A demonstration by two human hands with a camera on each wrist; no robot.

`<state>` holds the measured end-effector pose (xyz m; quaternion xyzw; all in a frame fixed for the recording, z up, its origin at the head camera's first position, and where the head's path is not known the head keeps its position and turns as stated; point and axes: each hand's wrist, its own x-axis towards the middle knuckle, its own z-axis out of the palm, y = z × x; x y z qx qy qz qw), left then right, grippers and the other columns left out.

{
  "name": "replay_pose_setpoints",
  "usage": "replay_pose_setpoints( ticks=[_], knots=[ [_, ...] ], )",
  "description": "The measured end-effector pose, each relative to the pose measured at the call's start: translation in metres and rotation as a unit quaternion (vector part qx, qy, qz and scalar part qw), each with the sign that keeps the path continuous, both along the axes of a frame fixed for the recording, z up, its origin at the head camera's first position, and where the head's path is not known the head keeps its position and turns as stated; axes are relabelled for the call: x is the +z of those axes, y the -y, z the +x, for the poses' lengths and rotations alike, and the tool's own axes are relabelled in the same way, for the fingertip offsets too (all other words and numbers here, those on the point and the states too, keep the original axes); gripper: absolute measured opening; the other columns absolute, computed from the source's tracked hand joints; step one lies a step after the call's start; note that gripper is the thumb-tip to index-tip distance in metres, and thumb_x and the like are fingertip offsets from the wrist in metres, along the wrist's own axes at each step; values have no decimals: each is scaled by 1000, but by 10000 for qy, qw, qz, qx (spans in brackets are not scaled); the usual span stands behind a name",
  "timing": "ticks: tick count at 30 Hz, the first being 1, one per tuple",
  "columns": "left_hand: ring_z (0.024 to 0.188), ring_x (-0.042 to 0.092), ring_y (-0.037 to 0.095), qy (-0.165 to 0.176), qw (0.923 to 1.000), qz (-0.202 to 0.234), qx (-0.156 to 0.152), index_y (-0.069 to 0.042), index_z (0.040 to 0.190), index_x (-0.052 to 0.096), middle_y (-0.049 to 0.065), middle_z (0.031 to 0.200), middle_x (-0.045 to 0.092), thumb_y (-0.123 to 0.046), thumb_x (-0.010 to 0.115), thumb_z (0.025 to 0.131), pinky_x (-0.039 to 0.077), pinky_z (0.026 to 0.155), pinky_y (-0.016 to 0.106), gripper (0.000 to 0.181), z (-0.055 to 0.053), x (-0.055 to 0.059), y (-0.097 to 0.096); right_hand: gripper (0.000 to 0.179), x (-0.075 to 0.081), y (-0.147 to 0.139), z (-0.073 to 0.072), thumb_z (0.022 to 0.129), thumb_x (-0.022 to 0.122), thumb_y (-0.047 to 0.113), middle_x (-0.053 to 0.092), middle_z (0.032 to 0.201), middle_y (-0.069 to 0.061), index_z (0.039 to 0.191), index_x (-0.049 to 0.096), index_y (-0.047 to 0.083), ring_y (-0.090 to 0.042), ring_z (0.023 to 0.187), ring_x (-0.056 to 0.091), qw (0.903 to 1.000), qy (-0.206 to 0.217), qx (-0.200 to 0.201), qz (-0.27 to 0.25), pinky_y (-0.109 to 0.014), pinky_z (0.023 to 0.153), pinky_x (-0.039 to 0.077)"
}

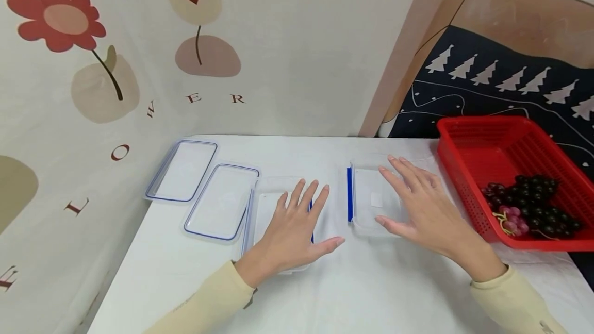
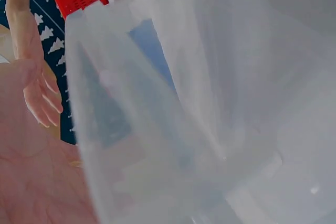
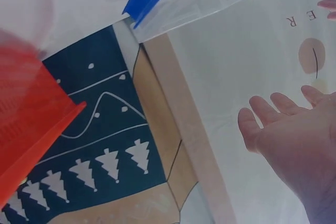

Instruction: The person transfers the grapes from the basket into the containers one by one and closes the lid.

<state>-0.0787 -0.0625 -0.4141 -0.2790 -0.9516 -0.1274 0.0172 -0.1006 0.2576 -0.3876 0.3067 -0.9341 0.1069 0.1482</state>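
My left hand (image 1: 293,228), its fingers spread, is over a clear plastic container (image 1: 268,205) with blue clips and hides much of it. In the left wrist view the container's cloudy wall (image 2: 152,145) fills the middle, close beside the palm. My right hand (image 1: 419,207) is spread over the right part of a second clear container (image 1: 366,195), which has a blue clip (image 1: 350,195) along its left side. Neither hand holds anything; whether the fingers touch the containers cannot be told. Two clear lids with blue seals, a near lid (image 1: 221,202) and a far lid (image 1: 185,170), lie at the left.
A red plastic basket (image 1: 464,179) stands at the right edge of the white table (image 1: 366,293), with dark grapes (image 1: 533,200) and a small bunch of reddish grapes (image 1: 512,220) inside. A printed cloth (image 1: 301,55) hangs behind and to the left.
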Motion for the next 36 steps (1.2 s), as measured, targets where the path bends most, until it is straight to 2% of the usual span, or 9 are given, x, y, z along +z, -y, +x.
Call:
replay_pose_setpoints(
  ticks=[7, 12, 16, 24, 36],
  knots=[
    [165, 15, 42, 39, 9998, 30, 211, -12, 175, 24, 18, 178, 24, -78, 51, 102, 27, 120, 73, 102, 1, -8, -9, 102, 2, -12, 1, 86, 83, 52, 29, 176, -17, 170, 39, 13, -43, 156, 33, 9998, 47, -152, -111, -80, 108, 35],
    [165, 11, 43, 165, 9992, 74, 346, -11, 176, 21, 19, 179, 21, -78, 50, 102, 22, 121, 76, 104, -1, -12, -14, 103, 3, -25, 0, 82, 87, 46, 32, 174, -19, 168, 41, 12, -45, 152, 36, 9991, 103, -386, -145, -79, 105, 37],
    [165, 7, 44, 213, 9990, 119, 370, -10, 176, 20, 19, 179, 19, -79, 49, 102, 16, 121, 78, 105, -3, -16, -21, 103, 3, -35, 0, 83, 87, 44, 32, 174, -19, 168, 40, 12, -48, 150, 39, 9979, 233, -553, -250, -77, 105, 37],
    [165, 9, 45, -60, 9986, 179, 486, -8, 174, 26, 21, 177, 26, -79, 49, 102, 18, 122, 77, 104, -6, -22, -29, 101, 3, -49, -3, 84, 85, 42, 33, 173, -20, 169, 39, 10, -51, 145, 41, 9970, 258, -663, -319, -77, 103, 37],
    [164, 13, 45, -213, 9978, 275, 555, -8, 172, 34, 20, 173, 34, -78, 52, 101, 15, 122, 76, 101, -10, -31, -39, 100, 0, -62, -1, 87, 85, 42, 35, 172, -20, 170, 38, 13, -50, 147, 40, 9946, 414, -869, -395, -76, 101, 38]
  ],
)
